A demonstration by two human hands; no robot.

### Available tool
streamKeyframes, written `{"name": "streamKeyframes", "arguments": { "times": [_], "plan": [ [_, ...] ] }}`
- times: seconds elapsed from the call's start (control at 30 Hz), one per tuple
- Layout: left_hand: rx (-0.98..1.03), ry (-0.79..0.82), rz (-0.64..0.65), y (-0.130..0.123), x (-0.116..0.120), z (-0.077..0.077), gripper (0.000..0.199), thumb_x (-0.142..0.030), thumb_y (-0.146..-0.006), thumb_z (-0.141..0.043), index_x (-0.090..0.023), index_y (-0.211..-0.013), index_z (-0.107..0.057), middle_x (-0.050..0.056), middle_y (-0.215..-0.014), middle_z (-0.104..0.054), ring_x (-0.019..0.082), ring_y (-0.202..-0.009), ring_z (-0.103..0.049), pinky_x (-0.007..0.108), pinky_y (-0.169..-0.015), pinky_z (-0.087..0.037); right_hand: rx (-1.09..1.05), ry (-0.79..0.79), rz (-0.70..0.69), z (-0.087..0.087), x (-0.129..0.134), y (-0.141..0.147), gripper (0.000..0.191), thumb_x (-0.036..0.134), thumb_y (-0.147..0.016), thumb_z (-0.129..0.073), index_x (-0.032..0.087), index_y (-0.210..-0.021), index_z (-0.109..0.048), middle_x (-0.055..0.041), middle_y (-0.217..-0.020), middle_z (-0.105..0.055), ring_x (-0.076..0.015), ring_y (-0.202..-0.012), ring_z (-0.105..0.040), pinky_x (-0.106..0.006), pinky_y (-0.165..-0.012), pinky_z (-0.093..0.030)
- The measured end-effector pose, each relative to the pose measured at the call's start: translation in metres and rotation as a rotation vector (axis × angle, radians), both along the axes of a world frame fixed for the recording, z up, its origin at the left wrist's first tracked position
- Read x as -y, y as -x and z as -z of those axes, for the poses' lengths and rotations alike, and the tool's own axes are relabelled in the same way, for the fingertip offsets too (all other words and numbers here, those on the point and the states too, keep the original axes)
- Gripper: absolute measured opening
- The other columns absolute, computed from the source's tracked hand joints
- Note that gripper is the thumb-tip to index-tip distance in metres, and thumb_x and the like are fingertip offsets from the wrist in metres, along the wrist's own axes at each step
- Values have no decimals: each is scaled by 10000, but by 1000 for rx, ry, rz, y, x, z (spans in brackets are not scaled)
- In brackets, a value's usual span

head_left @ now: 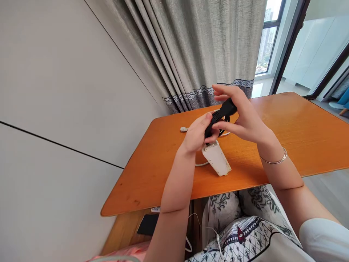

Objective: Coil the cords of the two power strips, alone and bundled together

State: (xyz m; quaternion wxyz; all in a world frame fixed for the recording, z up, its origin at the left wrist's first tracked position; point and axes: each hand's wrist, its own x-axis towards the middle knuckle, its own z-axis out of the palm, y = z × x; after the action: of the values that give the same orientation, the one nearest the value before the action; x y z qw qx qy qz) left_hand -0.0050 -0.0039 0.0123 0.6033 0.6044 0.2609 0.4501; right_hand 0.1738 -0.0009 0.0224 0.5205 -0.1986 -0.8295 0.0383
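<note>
My left hand (200,131) is closed around a black power cord (217,117), with its thumb lying along the top. The cord's chunky moulded end (228,107) points up and to the right, and a thin loop of black cable hangs beside it. My right hand (240,112) curves around that end with its fingers stretched out and apart, the thumb at the cord's side. Below the left hand, a white plastic block (217,158), perhaps a power strip, lies tilted on the wooden table (152,167). Its upper end is partly hidden by my fingers.
A white cable (201,165) runs behind the block, and a small white plug-like piece (183,129) lies farther back. Under the table edge, a black phone-like slab (147,224) rests on a lower surface. A grey curtain (207,43) hangs beyond; a wall (60,91) stands left.
</note>
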Motion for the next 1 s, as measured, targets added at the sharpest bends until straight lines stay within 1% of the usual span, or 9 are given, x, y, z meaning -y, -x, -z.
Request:
{"name": "streamKeyframes", "arguments": {
  "times": [0.13,0.23,0.43,0.57,0.67,0.77,0.87,0.93,1.0],
  "plan": [
    [12,79,37,-5,-3,-2,539,-675,-901,-586,-168,-724,-543,-25,-538,-545,10,-300,-267,175,-328,-140,-40,146,-99,0,-4,-4,597,465,-967,-613,259,-1504,-454,-108,-1404,-569,-277,-1285,-572,-490,-1090,-514],
    [17,144,71,-6,-5,-4,577,-710,-892,-568,-179,-681,-495,-39,-505,-485,17,-309,-254,173,-321,-142,-51,216,-116,-2,-4,-6,575,448,-962,-627,255,-1482,-477,-96,-1368,-593,-257,-1253,-596,-459,-1080,-522],
    [91,188,-16,-12,-1,-2,560,-585,-746,-824,-192,-681,-431,-109,-505,-311,3,-348,-243,138,-342,-149,-116,262,-115,0,-6,-1,609,486,-927,-668,243,-1458,-493,-97,-1383,-586,-247,-1255,-581,-432,-1107,-500],
    [241,240,-114,-15,3,-7,524,-577,-902,-671,-200,-686,-379,-111,-516,-240,8,-339,-199,145,-343,-169,-253,274,-96,10,-22,5,711,567,-924,-645,278,-1522,-393,-110,-1537,-455,-246,-1378,-501,-390,-1109,-499],
    [375,237,-167,-9,4,-16,513,-587,-997,-499,-208,-687,-345,-103,-509,-183,28,-330,-143,169,-332,-169,-284,300,-76,21,-40,6,602,570,-1009,-485,319,-1541,-358,-88,-1551,-453,-225,-1357,-528,-396,-1070,-522],
    [511,178,-243,5,1,-24,515,-600,-1020,-420,-216,-689,-331,-92,-512,-160,52,-336,-103,208,-325,-158,-116,333,-62,33,-55,8,469,448,-1053,-420,269,-1486,-457,-97,-1386,-605,-203,-1190,-635,-387,-999,-556],
    [606,85,-290,23,-5,-26,513,-609,-1018,-412,-221,-691,-339,-83,-515,-175,69,-347,-98,244,-328,-154,188,308,96,46,-62,16,502,325,-976,-579,216,-1462,-518,-116,-1275,-670,-213,-994,-698,-402,-935,-573],
    [659,34,-312,35,-10,-26,510,-604,-1015,-429,-222,-688,-342,-81,-509,-195,72,-352,-107,250,-332,-165,336,226,219,55,-63,26,640,261,-899,-673,218,-1510,-489,-140,-1358,-635,-246,-1002,-705,-422,-925,-571],
    [714,15,-344,43,-16,-26,515,-602,-1011,-441,-220,-682,-335,-84,-498,-215,68,-352,-120,238,-333,-182,377,130,246,64,-61,36,678,225,-906,-650,271,-1551,-449,-125,-1457,-580,-264,-1109,-685,-412,-938,-566]
  ]
}}
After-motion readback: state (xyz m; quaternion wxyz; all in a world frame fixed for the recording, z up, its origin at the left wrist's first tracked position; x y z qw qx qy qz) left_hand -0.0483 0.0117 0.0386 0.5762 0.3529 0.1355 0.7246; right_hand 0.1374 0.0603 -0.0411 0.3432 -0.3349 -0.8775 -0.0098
